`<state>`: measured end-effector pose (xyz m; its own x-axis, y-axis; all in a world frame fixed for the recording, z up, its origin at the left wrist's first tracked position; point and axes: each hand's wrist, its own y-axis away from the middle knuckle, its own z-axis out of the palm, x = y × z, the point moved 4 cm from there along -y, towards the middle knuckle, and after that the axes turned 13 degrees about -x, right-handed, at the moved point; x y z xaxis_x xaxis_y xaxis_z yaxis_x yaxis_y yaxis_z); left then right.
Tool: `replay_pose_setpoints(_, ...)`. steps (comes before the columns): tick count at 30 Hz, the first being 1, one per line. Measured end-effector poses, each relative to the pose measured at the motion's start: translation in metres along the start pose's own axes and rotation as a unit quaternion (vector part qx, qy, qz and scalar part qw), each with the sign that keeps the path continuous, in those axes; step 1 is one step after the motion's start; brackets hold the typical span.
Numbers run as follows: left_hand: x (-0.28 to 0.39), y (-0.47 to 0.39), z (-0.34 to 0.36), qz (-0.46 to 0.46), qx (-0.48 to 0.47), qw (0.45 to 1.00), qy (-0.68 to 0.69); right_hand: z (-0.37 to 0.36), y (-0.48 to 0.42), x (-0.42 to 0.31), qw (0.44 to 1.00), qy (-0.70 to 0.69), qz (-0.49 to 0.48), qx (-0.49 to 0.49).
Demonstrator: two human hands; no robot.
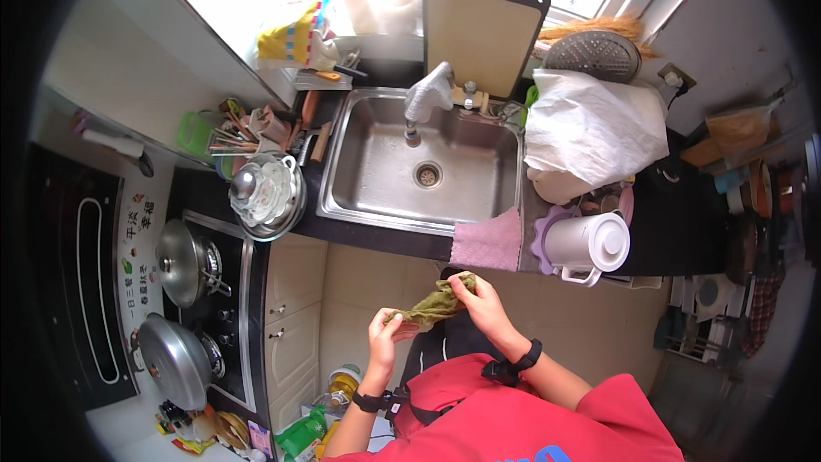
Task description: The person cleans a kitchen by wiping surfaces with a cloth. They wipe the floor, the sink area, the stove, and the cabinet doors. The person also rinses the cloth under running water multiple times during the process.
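A crumpled olive-green cloth (433,307) is stretched between my two hands, in front of my body and short of the counter's edge. My left hand (385,333) pinches its lower left end between thumb and fingers. At the upper right end, my right hand (478,300) grips the bunched fabric. Beyond them lies a stainless steel sink (378,186) with a drain in its floor. A faucet wrapped in a pale cloth (430,93) reaches over the basin. Over the sink's front right corner hangs a pink cloth (486,240).
A white lidded pitcher (571,244) stands at the counter's right front. Stacked bowls (266,192) are left of the sink. Two lidded pans (176,359) sit on the gas stove. Behind the sink leans a cutting board (484,32); a white covering (593,125) drapes things at right.
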<state>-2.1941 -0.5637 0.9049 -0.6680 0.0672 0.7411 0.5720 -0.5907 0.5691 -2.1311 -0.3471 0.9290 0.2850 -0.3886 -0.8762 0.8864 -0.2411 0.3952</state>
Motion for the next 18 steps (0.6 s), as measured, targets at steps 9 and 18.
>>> replay_pose_setpoints(9,-0.006,0.04,-0.02,0.08,0.084,0.976,0.182,0.016,0.022,-0.004,0.981,0.055,0.068,-0.174)
replay_pose_setpoints(18,-0.008,0.044,-0.024,0.114,0.02,0.991,0.069,0.03,0.036,-0.016,0.866,0.48,0.075,-0.117)
